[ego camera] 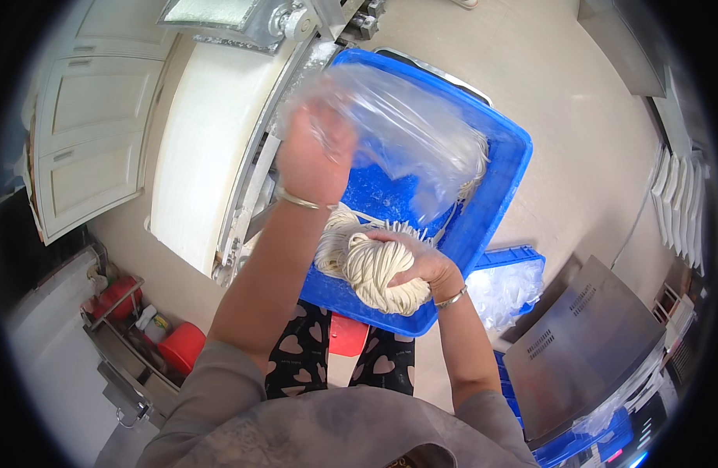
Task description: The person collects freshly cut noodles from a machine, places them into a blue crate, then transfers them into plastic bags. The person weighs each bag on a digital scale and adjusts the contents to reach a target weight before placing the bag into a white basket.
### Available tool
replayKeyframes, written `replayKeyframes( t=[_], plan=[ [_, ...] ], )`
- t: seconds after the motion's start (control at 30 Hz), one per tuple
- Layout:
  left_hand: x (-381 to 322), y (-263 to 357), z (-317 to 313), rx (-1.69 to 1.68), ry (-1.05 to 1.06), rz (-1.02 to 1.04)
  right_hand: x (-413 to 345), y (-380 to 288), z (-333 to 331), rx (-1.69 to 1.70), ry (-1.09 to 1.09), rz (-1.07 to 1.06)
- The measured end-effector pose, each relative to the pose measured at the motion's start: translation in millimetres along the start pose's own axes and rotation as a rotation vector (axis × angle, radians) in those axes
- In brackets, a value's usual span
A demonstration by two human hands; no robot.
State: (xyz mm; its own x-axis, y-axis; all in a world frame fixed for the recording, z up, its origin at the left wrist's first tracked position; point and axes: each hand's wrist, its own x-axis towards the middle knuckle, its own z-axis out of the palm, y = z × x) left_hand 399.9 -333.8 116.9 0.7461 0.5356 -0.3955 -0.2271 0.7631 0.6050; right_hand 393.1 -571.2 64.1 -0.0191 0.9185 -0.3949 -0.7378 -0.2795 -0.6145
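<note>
My left hand [319,149], blurred by motion, holds a clear plastic bag [406,128] that spreads to the right over a blue plastic crate [511,175]. Near the crate's front edge my right hand [426,263] grips a coiled bundle of fresh noodles [378,272], its fingers curled over the top and right side. More noodles [334,240] lie in the crate just left of that bundle. Another pile of noodles [480,158] sits along the crate's right wall, partly hidden behind the bag. White flour dust marks the crate floor.
A floury metal machine [259,29] with a white sheet or belt [210,134] stands at the left. To the right, a smaller blue crate [511,255] holds plastic bags [504,289], beside a stainless steel cabinet [581,351]. Red containers [183,348] are at the lower left.
</note>
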Motion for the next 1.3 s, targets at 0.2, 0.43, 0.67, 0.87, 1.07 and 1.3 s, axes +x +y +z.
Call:
replayKeyframes(
  t=[0.2,0.43,0.67,0.87,1.07,1.3],
  plan=[
    [-32,-50,-60,0.704,0.210,-0.139,-6,-11,17,0.206,0.065,-0.231],
    [-61,-52,-77,1.431,-0.056,0.477,45,-25,-25,-0.179,0.498,-0.135],
    [-146,-32,-88,1.725,-0.561,0.056,59,30,-67,0.212,0.724,-0.383],
    [-107,-21,-122,1.909,-0.398,0.076,-10,8,-13,0.697,0.458,-0.612],
    [-91,-64,-134,1.333,-0.443,0.049,-15,-12,51,0.661,0.635,-0.676],
    [-176,-17,-119,0.843,0.224,-0.438,30,-23,10,0.804,0.999,-0.596]
  ],
)
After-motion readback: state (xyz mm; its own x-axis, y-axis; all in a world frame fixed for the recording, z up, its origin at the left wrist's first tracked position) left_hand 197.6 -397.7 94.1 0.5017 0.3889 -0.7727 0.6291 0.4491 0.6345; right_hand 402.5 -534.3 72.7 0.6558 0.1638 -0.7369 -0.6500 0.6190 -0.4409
